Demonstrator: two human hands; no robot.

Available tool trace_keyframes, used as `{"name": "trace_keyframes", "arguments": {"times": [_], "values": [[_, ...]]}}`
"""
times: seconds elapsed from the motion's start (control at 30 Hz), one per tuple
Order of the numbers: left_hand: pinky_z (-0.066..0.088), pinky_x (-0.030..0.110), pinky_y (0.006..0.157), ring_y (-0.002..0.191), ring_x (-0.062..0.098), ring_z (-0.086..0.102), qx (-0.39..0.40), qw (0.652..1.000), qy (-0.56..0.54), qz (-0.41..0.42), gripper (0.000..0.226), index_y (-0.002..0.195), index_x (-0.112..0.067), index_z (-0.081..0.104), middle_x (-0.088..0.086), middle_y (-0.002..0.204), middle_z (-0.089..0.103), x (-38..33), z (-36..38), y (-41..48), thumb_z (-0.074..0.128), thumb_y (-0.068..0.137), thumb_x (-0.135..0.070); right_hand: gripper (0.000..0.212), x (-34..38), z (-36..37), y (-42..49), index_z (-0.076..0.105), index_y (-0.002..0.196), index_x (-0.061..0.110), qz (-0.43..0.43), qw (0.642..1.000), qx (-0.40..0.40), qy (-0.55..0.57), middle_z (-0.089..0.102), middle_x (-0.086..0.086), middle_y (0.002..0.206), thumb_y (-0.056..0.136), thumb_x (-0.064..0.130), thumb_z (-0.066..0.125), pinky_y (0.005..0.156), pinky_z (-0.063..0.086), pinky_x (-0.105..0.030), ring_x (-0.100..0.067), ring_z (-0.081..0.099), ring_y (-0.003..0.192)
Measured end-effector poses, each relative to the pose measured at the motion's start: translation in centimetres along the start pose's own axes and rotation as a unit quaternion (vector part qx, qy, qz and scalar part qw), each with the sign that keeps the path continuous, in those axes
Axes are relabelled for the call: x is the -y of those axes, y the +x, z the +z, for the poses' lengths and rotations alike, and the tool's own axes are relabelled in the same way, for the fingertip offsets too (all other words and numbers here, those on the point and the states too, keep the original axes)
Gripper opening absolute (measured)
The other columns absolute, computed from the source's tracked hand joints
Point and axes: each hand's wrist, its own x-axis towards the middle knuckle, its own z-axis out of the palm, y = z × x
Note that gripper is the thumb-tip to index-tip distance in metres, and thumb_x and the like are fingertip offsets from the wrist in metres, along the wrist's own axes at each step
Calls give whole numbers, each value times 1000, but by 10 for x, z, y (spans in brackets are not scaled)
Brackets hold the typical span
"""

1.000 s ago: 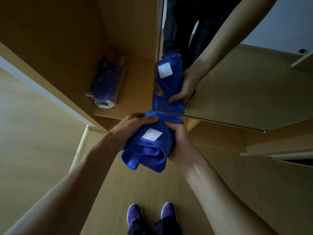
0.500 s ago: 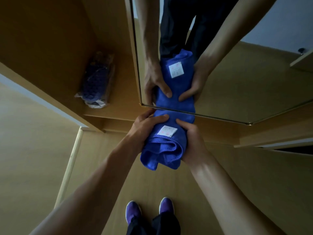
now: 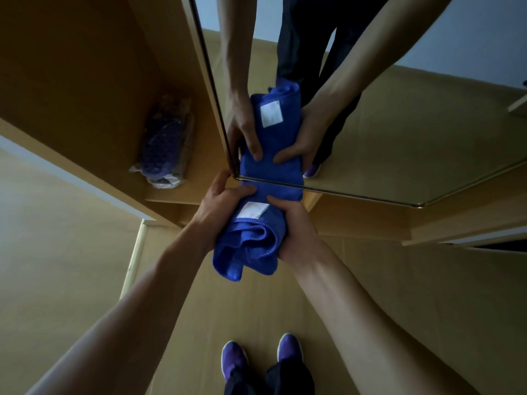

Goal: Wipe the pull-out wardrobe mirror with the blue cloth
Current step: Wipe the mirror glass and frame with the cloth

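Hands (image 3: 221, 206) press rolled, fuzzy blue cloth (image 3: 251, 240) against glossy mirror (image 3: 399, 132).

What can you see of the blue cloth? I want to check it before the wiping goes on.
The blue cloth is a soft, plush-looking towel, loosely rolled into a thick bundle with stitched hems and a white label on top. The left hand and right hand clasp it from either side. Its far end presses against the mirror at the lower edge near the corner; its near end hangs open in folds. The glass reflects it.
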Motion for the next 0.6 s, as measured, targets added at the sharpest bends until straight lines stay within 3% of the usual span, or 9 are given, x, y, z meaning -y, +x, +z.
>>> {"name": "trace_keyframes", "arguments": {"times": [0.1,0.23,0.37,0.47,0.6], "values": [[60,34,72,91,18,75,-13,1000,-9,19,37,110,-29,65,-3,95,76,5,10,0,72,74,-27,45,9,-16,-10,51,136,-4,-17,1000,-13,10,63,-20,122,95,15,47,92,52,-43,-33,64,103],[54,35,80,105,14,67,-23,999,-12,24,44,116,-28,62,-6,106,68,8,17,-2,68,72,-28,30,25,-44,-30,57,120,0,-66,997,-47,-15,69,-12,99,97,16,47,65,59,-32,-24,71,80],[55,35,80,110,16,66,-23,999,-12,24,59,133,-25,55,-4,113,68,11,18,-3,68,76,-27,27,28,-52,-38,54,117,2,-88,994,-67,-10,65,-9,92,98,18,44,60,55,-29,-20,68,74],[57,33,73,106,19,70,-29,999,-22,20,49,131,-28,55,-3,105,72,12,20,0,67,85,-17,36,19,-35,-31,55,125,0,-65,994,-81,-33,66,-13,104,95,18,46,68,54,-34,-24,67,86],[58,29,62,86,18,77,-43,998,-39,5,47,123,-33,57,-4,86,77,13,24,0,70,79,-22,44,13,-16,-16,56,132,-3,-58,990,-118,-53,64,-22,129,91,12,53,102,49,-51,-39,63,115]]}}
